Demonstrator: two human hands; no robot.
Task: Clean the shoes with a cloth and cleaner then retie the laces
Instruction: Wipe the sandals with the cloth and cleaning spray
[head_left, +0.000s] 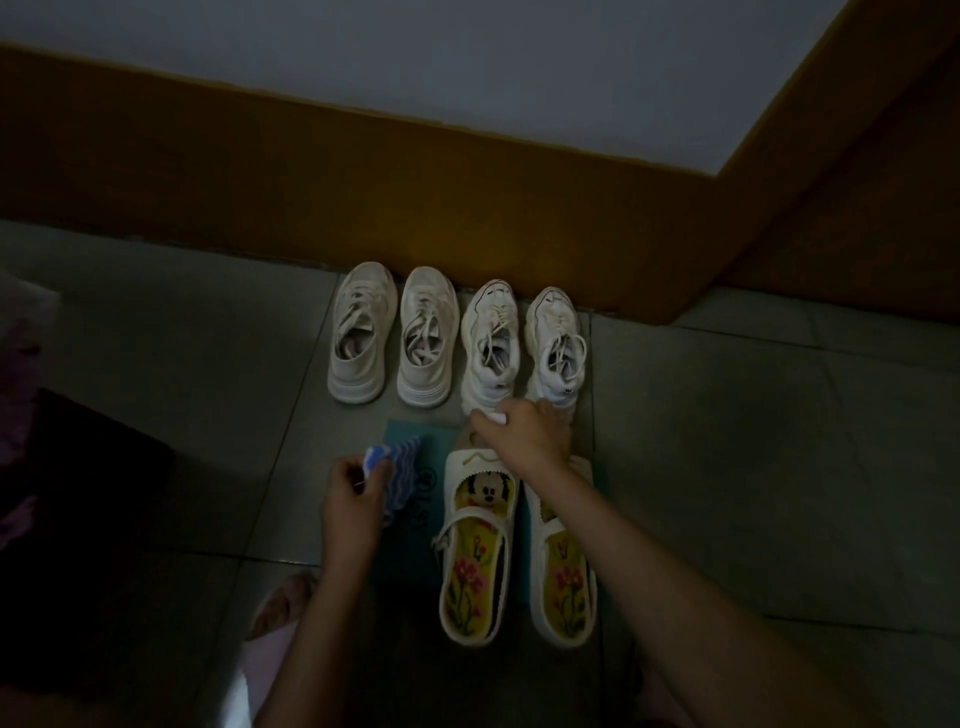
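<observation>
Cloth (402, 475) pinched in left hand (353, 493); right hand (527, 439) holds white object (497, 418)

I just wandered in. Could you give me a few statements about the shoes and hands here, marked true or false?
Four lace-up sneakers stand in a row along the wall. True.
The left hand holds a blue and white striped cloth. True.
The right hand is flat and empty. False: it pinches a small white object near the sneakers' heels.
The strap shoes have plain black insoles. False: their insoles are yellow with flowers.
</observation>
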